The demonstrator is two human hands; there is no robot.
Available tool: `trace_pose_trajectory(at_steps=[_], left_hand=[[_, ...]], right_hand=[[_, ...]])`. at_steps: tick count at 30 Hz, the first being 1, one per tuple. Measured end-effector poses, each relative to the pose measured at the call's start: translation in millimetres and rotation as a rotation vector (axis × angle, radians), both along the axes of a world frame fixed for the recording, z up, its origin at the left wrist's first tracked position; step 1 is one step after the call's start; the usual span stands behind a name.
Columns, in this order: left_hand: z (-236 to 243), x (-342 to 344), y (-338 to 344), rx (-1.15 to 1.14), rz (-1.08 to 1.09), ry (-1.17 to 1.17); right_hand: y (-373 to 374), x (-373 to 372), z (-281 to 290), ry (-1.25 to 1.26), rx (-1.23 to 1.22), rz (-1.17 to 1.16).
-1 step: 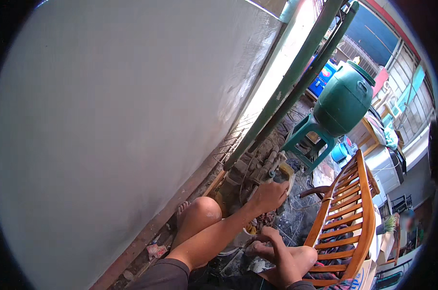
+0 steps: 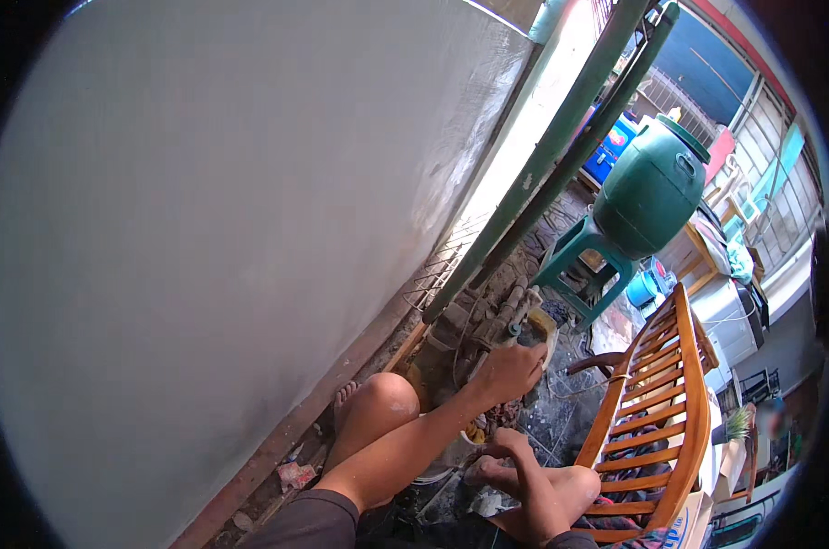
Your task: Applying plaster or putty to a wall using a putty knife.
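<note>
My left hand (image 2: 513,371) reaches forward over the ground, its fingers bent closed at the near rim of a pale yellow plastic container (image 2: 550,328) with something dark grey inside. A pipe piece with a grey end (image 2: 517,328) stands just beyond the knuckles. My right hand (image 2: 508,445) hangs low between my knees, beside a whitish bucket (image 2: 454,455) that my left forearm partly covers. Its fingers are bent downward and mostly hidden, so I cannot make out whether they hold anything. Yellowish scraps (image 2: 475,432) show near the bucket's rim.
A smooth grey wall (image 2: 250,229) fills the left. Green posts (image 2: 561,146) slant up ahead, beside rubble and pipes (image 2: 495,325). A green barrel (image 2: 654,188) rests on a green stool (image 2: 586,261). To my right stands a slatted wooden bench (image 2: 647,425).
</note>
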State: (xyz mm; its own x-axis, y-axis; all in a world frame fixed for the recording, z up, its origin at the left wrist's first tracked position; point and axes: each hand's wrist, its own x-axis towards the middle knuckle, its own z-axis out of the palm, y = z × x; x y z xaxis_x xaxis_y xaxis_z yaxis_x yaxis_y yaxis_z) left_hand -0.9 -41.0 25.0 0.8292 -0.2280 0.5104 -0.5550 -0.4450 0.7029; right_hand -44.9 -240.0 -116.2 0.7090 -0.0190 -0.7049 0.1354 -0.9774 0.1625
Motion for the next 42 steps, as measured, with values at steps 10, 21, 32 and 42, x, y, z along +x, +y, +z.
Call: trace_pose_trajectory(at_steps=[10,21,32,42], left_hand=[[-8,-5,0,-0.009,0.011,-0.003],[19,-41,2,-0.008,-0.277,-0.125],[13,-28,-2,-0.038,-0.286,-0.074],[-8,11,24,0.091,-0.115,0.038]], right_hand=[[-20,10,-28,0.14,0.06,0.043],[21,46,-38,-0.528,1.005,-0.108],[195,215,-77,-0.821,1.056,-0.544],[273,309,-82,-0.798,1.462,-0.784]])
